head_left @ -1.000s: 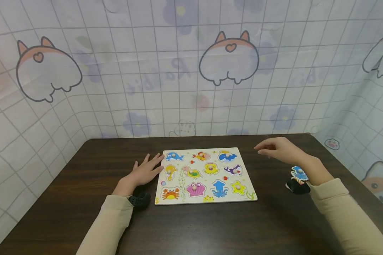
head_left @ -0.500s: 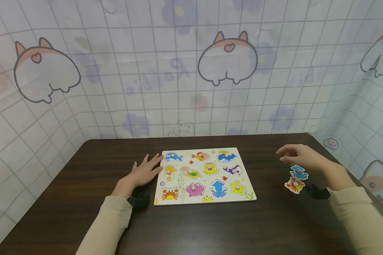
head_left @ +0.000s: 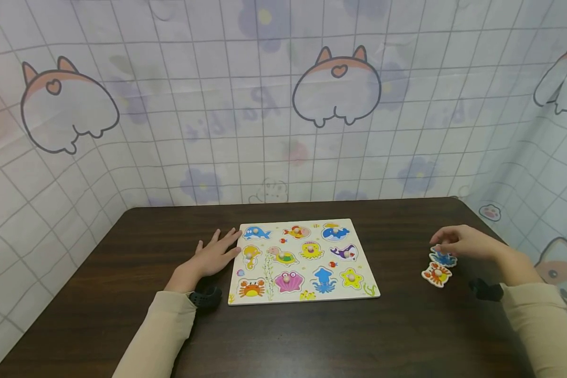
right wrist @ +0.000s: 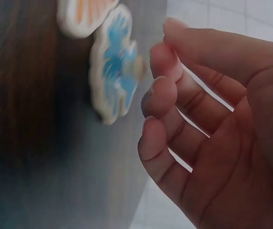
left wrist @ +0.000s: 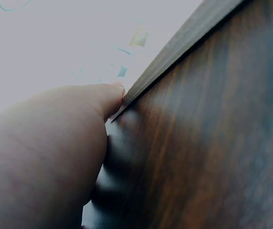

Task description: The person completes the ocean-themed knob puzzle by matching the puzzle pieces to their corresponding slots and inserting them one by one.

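Two bare hands, beige long sleeves, a dark unit at each wrist.

The left hand (head_left: 211,256) and right hand (head_left: 465,242) emerge from plain beige sleeves (head_left: 158,336) running to the bottom edge of the frame. Small black devices sit at the left cuff (head_left: 207,297) and right cuff (head_left: 486,289), probably the wrist cameras' mounts. The fingers (right wrist: 161,95) carry no rings.
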The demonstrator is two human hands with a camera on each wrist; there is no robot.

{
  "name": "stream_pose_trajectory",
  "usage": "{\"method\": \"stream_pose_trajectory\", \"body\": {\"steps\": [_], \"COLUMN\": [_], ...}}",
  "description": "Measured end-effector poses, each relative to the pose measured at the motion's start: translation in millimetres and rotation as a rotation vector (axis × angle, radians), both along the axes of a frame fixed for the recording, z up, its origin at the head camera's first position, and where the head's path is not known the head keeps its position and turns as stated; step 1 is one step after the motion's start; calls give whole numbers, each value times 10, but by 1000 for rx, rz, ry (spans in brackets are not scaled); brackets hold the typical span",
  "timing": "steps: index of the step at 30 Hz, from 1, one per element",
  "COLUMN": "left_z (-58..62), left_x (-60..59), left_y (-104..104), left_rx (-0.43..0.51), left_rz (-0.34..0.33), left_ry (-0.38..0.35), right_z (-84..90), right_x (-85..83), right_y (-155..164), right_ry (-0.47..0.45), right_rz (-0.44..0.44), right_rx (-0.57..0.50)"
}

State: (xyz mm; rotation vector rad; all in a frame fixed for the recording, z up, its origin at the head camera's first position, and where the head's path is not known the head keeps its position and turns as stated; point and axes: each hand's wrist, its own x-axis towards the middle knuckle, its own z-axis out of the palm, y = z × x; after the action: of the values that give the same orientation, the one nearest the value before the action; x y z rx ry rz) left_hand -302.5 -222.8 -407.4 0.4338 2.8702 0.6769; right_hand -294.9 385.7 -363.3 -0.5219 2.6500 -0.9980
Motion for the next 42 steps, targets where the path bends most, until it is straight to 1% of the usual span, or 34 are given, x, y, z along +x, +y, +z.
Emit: {"method": "stream_pose_trajectory", "body": {"steps": [10,17,24,33,37,42], "left_z": [3,-3,-5,-16,-16,-16], "left_x": [-1,-2,0,-2,-2,-1], "left_y": [0,-2,-4,-8,-5,-5], "left_rx": [-2,3,5,1,4,16], "left_rz": [-2,-1,-5,1,1,-4], "left_ry": [-2,-1,2,2,1,1], "right_z": [-113,-144,-130,-107,-61,20], "right_x": [0,4,38,53,48,39], "right_y": [136,167,138,107,76,-8], "right_ry": [-6,50,88,187,226,240], "right_rz": [-65,-92,-88,-91,-108,-118], "right_rx": [25,82,101,167,179,162]}}
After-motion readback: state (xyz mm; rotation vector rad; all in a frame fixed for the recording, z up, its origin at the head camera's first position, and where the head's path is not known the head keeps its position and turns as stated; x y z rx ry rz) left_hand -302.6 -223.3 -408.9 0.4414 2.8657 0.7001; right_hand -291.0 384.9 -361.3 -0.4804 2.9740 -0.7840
